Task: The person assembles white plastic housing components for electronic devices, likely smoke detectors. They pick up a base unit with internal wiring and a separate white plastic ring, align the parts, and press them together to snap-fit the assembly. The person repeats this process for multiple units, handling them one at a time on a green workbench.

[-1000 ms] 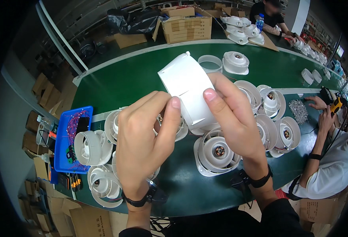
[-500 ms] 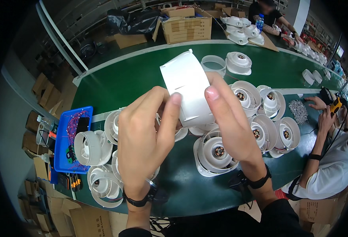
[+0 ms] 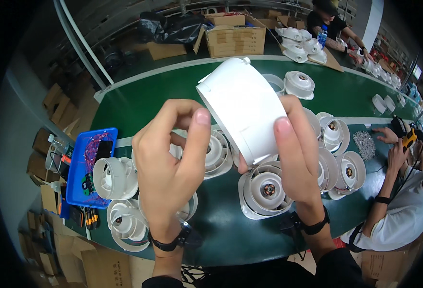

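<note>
A white plastic ring (image 3: 245, 108), a short wide tube with small lugs on its rim, is held up tilted over the bench. My right hand (image 3: 295, 153) grips its right side, thumb on the outer wall and fingers partly hidden behind. Just left of the ring, my left hand (image 3: 168, 153) has its thumb and bent fingers apart, with nothing visible between them. Below the ring stands a white fan housing (image 3: 268, 189) with a copper-wound motor core in its centre. Another white fan housing (image 3: 217, 156) sits partly behind my left hand.
More white housings (image 3: 348, 173) crowd both sides of the green bench (image 3: 216, 230). At left lies a blue tray (image 3: 77, 192) with wires. A co-worker (image 3: 398, 201) at right holds a yellow-black power tool (image 3: 409, 139) beside a pile of screws (image 3: 364, 145). Cardboard boxes (image 3: 235, 41) stand behind.
The ring has turned and moved right, showing more of its outer wall. My left thumb has come off its wall, and my left hand has drawn slightly left. My right hand still holds it.
</note>
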Tool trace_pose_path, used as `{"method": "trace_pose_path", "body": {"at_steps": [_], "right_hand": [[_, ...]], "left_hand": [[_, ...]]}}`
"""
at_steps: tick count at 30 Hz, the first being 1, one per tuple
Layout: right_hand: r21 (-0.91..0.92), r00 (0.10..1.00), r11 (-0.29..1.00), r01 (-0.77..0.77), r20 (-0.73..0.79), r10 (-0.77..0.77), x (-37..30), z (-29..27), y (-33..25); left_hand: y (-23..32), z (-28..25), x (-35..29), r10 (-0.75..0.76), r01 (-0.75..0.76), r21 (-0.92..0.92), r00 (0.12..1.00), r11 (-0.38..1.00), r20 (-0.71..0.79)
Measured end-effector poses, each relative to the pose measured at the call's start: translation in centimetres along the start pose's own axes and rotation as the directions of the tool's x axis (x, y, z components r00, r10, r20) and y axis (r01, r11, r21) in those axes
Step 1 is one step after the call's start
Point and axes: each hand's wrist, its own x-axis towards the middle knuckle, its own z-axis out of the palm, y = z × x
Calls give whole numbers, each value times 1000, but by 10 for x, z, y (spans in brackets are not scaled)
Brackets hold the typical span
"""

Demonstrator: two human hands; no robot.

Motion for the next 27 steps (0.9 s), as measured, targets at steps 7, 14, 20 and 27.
{"method": "trace_pose_path", "body": {"at_steps": [7,14,20,27], "right_hand": [[-72,977,979,192,107,-184,0,-6,11],[-161,993,981,110,-17,-114,3,-9,16],[-273,986,948,165,39,-161,2,-13,16],[-240,988,959,151,5,-154,3,-11,14]], "left_hand": [[8,-3,-4,91,-85,-125,995,989,37],[7,-1,-7,192,-198,15,966,980,172],[6,0,-4,142,-147,168,989,975,41],[4,-2,-2,101,-100,103,995,990,-7]]}}
